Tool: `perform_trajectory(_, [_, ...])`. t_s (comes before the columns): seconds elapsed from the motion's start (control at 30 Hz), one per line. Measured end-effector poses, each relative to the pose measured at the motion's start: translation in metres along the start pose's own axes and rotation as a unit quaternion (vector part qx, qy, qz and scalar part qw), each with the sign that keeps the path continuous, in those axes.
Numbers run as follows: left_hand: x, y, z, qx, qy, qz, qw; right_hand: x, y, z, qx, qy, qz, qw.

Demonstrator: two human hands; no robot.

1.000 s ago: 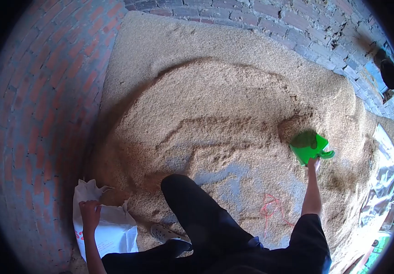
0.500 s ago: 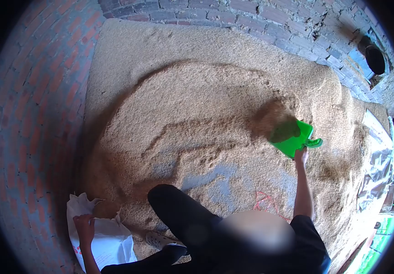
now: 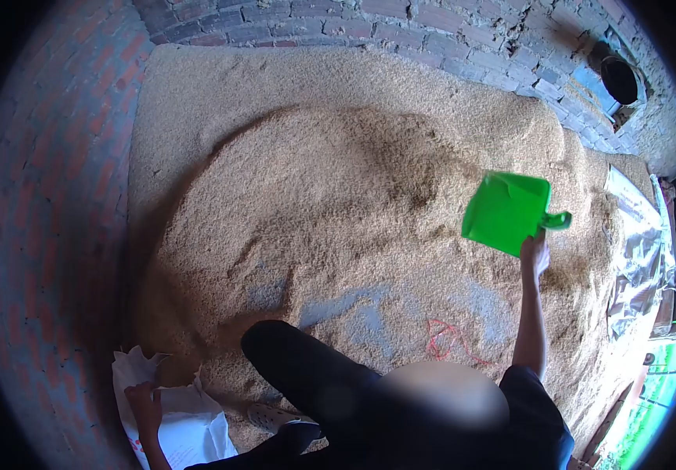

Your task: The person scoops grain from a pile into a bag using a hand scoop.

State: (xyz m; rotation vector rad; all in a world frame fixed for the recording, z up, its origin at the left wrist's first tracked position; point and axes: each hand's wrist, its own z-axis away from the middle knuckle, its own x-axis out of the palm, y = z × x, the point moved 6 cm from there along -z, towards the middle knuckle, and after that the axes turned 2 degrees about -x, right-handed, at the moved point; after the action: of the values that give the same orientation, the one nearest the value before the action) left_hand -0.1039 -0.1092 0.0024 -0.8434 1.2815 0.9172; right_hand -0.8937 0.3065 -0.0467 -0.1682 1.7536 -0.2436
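Note:
A green dustpan is raised over the heap of tan, husk-like loose material; its pan looks empty. My right hand is closed round its handle, arm stretched forward. At the lower left, my left hand grips the torn upper edge of a white sack. The sack's mouth gapes toward the heap, and how full it is cannot be made out. Blurred grains fly in the air to the left of the dustpan.
Brick walls close in the left and back. A dark round pipe end sits in the back wall. Red string lies on the heap near bare grey patches. Silvery sheeting covers the right edge. My bent knee juts forward.
The dustpan has swung slightly up and right, and the material in it has been thrown off leftward onto the heap. My left hand stays on the sack's edge.

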Motion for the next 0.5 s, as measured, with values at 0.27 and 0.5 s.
perform_trajectory(0.27, [-0.001,-0.003,0.009,-0.018,0.001,0.008,1.0,0.07,0.262,0.026,0.316,0.035,-0.094,0.944])
perform_trajectory(0.5, [-0.007,0.002,0.013,-0.037,0.009,0.015,0.999,0.131,0.242,0.001,0.331,0.053,-0.34,0.879])
